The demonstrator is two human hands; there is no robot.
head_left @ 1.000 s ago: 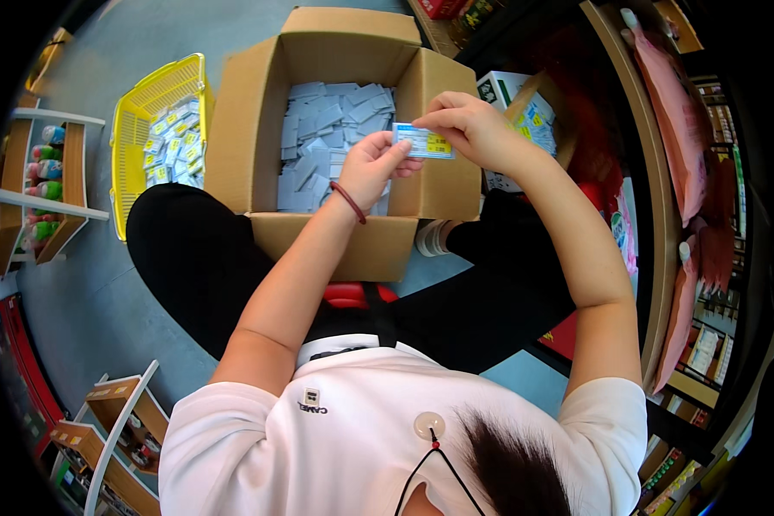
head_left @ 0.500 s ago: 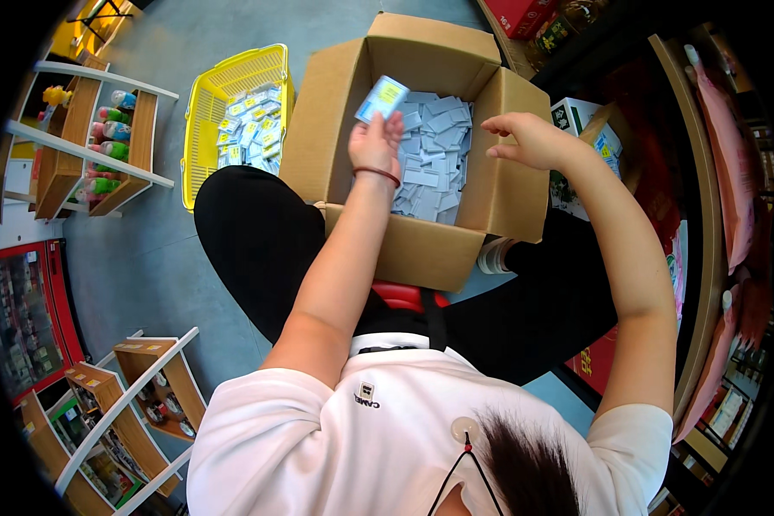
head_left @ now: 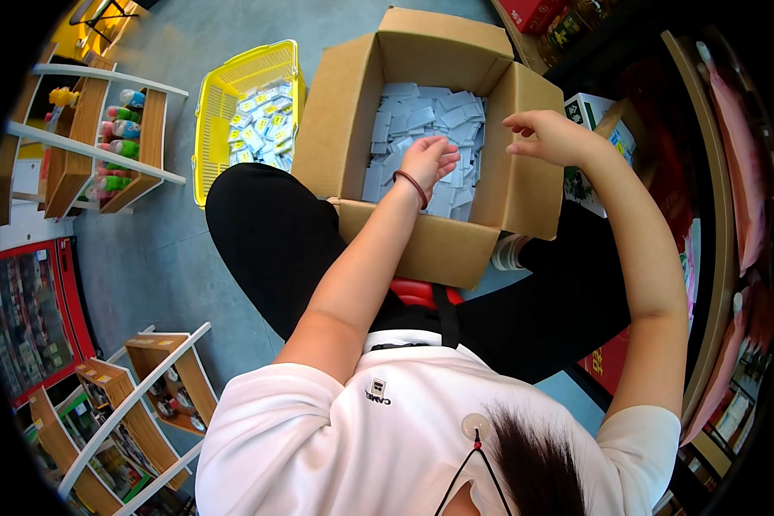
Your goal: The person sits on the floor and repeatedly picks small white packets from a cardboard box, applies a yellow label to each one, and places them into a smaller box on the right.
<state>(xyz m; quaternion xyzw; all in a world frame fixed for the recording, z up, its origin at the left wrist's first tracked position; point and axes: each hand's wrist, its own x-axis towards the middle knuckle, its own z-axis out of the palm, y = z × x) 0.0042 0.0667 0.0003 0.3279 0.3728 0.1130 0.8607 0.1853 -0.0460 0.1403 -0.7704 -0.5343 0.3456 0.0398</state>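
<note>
An open cardboard box (head_left: 321, 120) stands between my knees with its flaps folded out. Inside lies a heap of small flat pale-blue and white packets (head_left: 421, 116). My left hand (head_left: 430, 159) hovers over the near part of the heap, fingers loosely spread and nothing visible in them. My right hand (head_left: 543, 138) is raised above the box's right flap (head_left: 533, 163), its bent fingers apart from the thumb, also without a visible object. To the left of the box is a yellow plastic basket (head_left: 208, 107) with similar packets (head_left: 262, 129) bearing yellow labels.
Slatted display racks (head_left: 142, 155) with bottles and goods line the left side, beside a red-framed glass cabinet (head_left: 30, 310). On the right, a white-and-green carton (head_left: 586, 112) sits near a shelf edge (head_left: 721, 215) with pink bags. My black-trousered legs (head_left: 267, 241) flank the box.
The blue-and-white packet with a yellow label is no longer in my left hand. That hand has moved right and lower over the heap. My right hand stays nearly where it was.
</note>
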